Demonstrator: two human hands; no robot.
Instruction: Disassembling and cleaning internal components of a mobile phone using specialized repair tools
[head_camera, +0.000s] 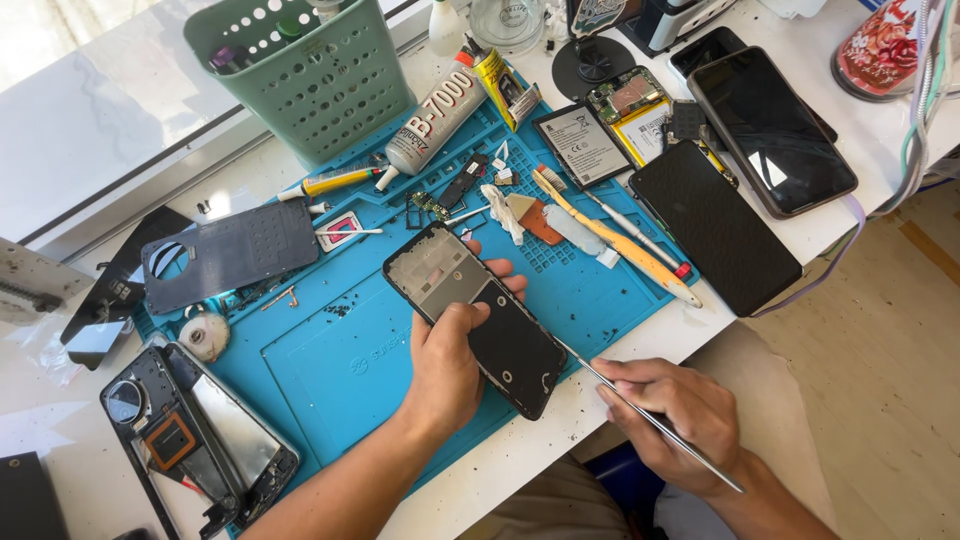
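Hands work low in the view, over the front edge of a blue repair mat (330, 370) on a white table (520, 465). The right hand (675, 410) sits nearest, past the table edge, its fingers closed around thin metal tweezers (640, 410) whose point reaches up to the lower edge of a phone frame (475, 315). The left hand (445, 365) grips that black frame from its left side, thumb pressed across the front and fingertips (510, 285) curling round the far edge, holding it tilted just above the mat.

At the near left lies an opened phone body (195, 440) with its inner parts bare, partly on the mat's corner. Beyond it, a dark grey back cover (230, 250) rests on the mat's left side. Just past the frame lie a small circuit board (430, 205), a white cloth scrap (500, 210) and a yellow-handled toothbrush (610, 240), all on the mat.

To the right, a black textured panel (715, 230) lies across the mat's edge, with a dark phone (770, 130) beside it, screen up. Farther off, a grey glue tube (435, 115) lies slanted against a green perforated basket (310, 75), and a flat battery (582, 145) sits near an exposed phone board (630, 100).
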